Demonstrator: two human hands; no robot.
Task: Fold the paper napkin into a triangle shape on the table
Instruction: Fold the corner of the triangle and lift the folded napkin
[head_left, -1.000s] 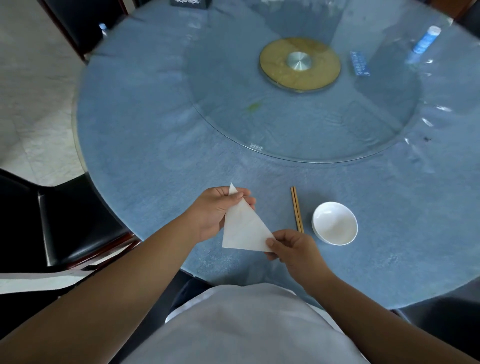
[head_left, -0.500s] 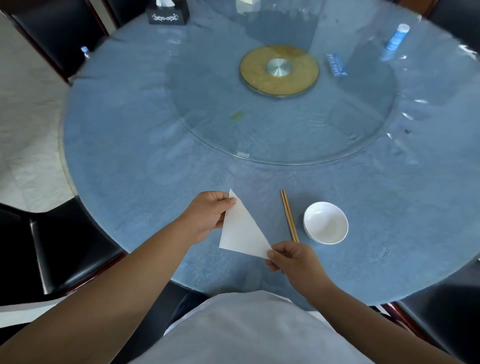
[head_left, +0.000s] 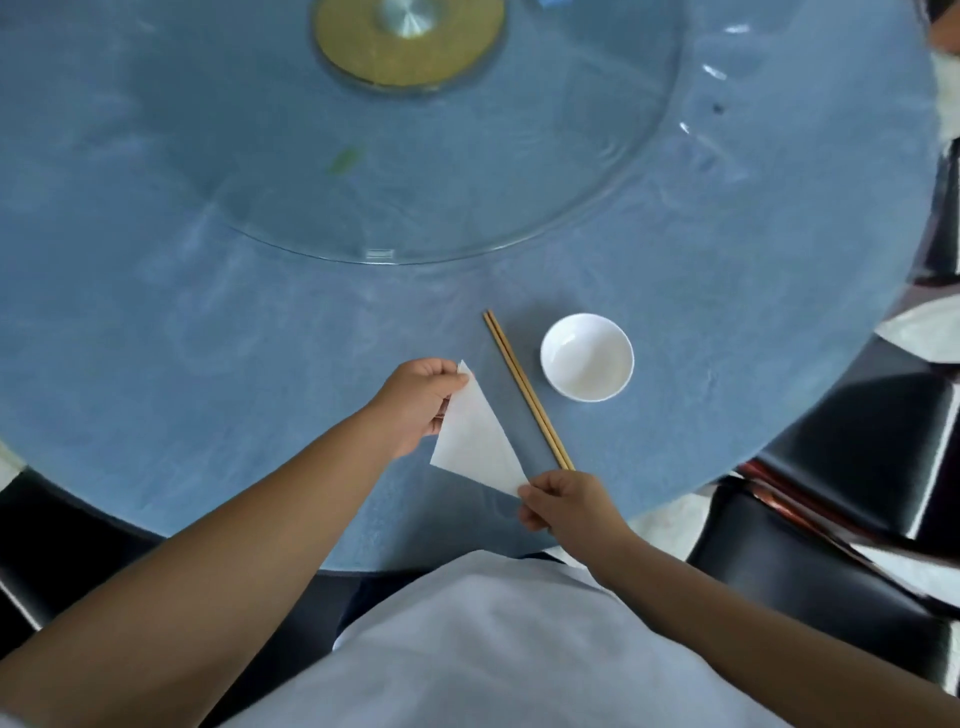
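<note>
Napkin first: the white paper napkin (head_left: 475, 441), already a flat triangle, sits just below the middle of the frame over the near edge of the round blue-clothed table (head_left: 208, 338). The left hand (head_left: 418, 405) pinches its upper tip between thumb and fingers, while the right hand (head_left: 563, 501) grips the lower right corner in the same way. Whether the sheet lies flat on the cloth or hangs just above it cannot be told from this angle.

Just to the right of the napkin's long slanting edge lies a pair of light wooden chopsticks (head_left: 527, 389), running diagonally, close to the paper but apart from it. Further right stands a small empty white ceramic bowl (head_left: 587, 356). In the upper part of the frame a clear glass turntable (head_left: 519, 182) covers the table's centre, with a round yellow hub (head_left: 408, 39) at the top edge.

The fold itself looks made, so the step in hand seems to be finishing: aligning the edges and settling the triangle. The next move likely calls for laying it flat on the cloth, pressing the crease, and releasing both corners without nudging the chopsticks.
</note>
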